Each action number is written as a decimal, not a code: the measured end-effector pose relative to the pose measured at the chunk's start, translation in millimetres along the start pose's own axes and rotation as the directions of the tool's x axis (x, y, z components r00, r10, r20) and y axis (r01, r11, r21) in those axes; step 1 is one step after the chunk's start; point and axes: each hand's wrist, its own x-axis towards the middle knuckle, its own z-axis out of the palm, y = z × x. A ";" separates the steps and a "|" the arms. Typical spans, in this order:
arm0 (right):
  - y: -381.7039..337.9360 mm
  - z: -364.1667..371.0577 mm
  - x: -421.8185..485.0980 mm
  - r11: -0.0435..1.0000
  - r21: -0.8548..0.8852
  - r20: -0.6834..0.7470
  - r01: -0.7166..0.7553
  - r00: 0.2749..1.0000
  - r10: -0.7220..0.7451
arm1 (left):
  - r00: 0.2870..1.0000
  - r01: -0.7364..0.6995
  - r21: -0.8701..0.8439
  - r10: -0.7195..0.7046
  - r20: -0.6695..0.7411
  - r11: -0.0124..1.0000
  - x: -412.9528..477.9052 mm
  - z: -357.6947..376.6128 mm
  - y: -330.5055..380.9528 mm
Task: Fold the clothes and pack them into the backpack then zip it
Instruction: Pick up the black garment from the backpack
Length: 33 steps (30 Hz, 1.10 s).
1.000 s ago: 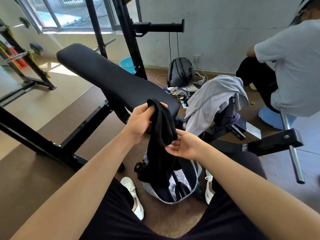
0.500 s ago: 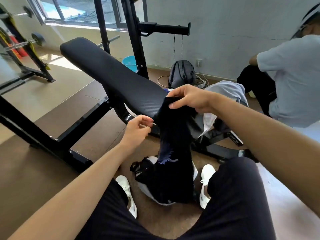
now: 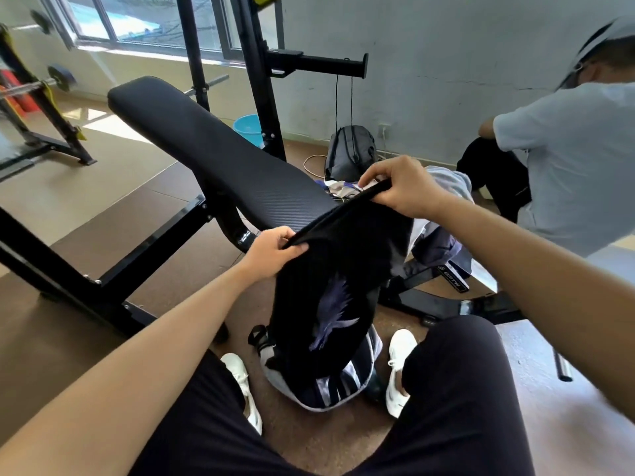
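Holding a black garment (image 3: pixel 343 269) taut along its top edge, we pinch it with both hands: our left hand (image 3: pixel 271 250) grips the near corner, our right hand (image 3: pixel 402 187) the corner out toward one o'clock. The cloth hangs over the backpack (image 3: pixel 330 389), which sits on the floor between our white shoes (image 3: pixel 398 369), at six o'clock from the bench (image 3: pixel 213 156).

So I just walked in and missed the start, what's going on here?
A seated person holds a black garment with a purple print stretched between both hands: the left hand pinches one end of its edge, the right hand the other. It hangs over the grey and black backpack on the floor between their feet. More clothes, a pale grey heap, wait on the bench behind.
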 end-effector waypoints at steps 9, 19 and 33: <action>0.7 12.4 -9.4 0.990 -0.013 -0.324 -0.138 0.938 0.126 | 0.991 0.136 0.643 -0.092 -0.101 0.753 -22.0 -29.8 -15.0; 17.3 -1.3 -3.5 0.939 -0.086 -0.322 -0.334 0.901 0.291 | 0.826 0.392 -0.479 -0.530 -0.192 0.785 -37.3 -35.5 -35.6; 73.6 16.5 -8.0 0.921 -0.051 -0.138 -0.387 0.916 0.378 | 0.948 0.159 0.643 -0.299 0.114 0.749 -15.0 -114.4 -40.0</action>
